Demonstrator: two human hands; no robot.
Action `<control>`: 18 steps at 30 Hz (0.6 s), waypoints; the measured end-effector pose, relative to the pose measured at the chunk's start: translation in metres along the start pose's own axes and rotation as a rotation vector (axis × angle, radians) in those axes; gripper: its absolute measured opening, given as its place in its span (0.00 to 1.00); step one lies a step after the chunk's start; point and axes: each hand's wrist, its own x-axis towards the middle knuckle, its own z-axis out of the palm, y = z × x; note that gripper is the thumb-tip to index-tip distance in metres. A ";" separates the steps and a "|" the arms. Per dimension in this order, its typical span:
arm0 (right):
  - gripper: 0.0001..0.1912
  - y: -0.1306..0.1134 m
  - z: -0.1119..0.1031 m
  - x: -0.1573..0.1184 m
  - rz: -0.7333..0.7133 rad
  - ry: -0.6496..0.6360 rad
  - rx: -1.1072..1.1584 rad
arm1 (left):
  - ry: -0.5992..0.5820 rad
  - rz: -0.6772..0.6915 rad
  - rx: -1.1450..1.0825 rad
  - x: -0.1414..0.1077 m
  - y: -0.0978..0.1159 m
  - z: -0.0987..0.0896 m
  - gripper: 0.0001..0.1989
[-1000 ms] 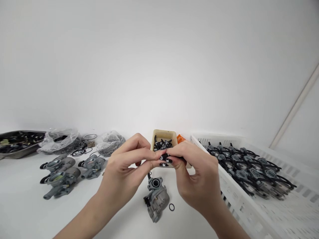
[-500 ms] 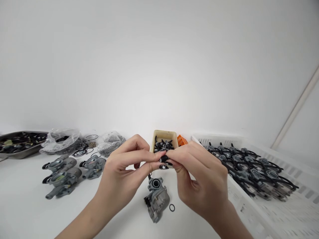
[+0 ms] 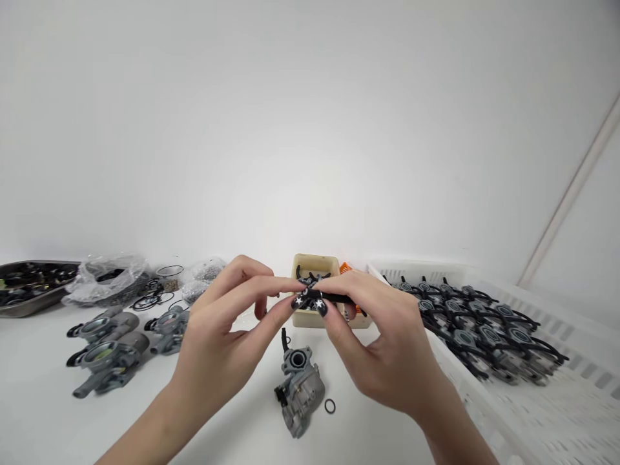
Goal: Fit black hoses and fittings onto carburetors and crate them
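My left hand (image 3: 227,323) and my right hand (image 3: 387,329) meet above the table, fingertips pinched together. Between them is a short black rubber hose (image 3: 341,298) lying sideways, with a thin ring or clip around it near the left end. Finger and thumb of my right hand grip its length; my left fingertips close on its left end, which they partly hide. Below the hands a grey metal carburetor (image 3: 303,394) rests on the white table, its round bore facing up. A small black O-ring (image 3: 330,406) lies just right of it.
Behind my hands stands a cream bin (image 3: 314,259) of small black parts, beside an orange basket (image 3: 345,267). A white crate (image 3: 576,400) at right holds several carburetors with hoses. More carburetors (image 3: 106,355), plastic bags (image 3: 109,278) and a metal tray (image 3: 33,303) are at left.
My fingers have shifted, and the black hose now shows between them, pointing right. The surroundings have slid slightly left in view. The carburetor and O-ring stay in place on the table.
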 end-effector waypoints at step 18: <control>0.07 0.000 0.001 0.002 0.028 -0.086 0.033 | -0.166 -0.147 -0.209 0.000 0.009 -0.001 0.07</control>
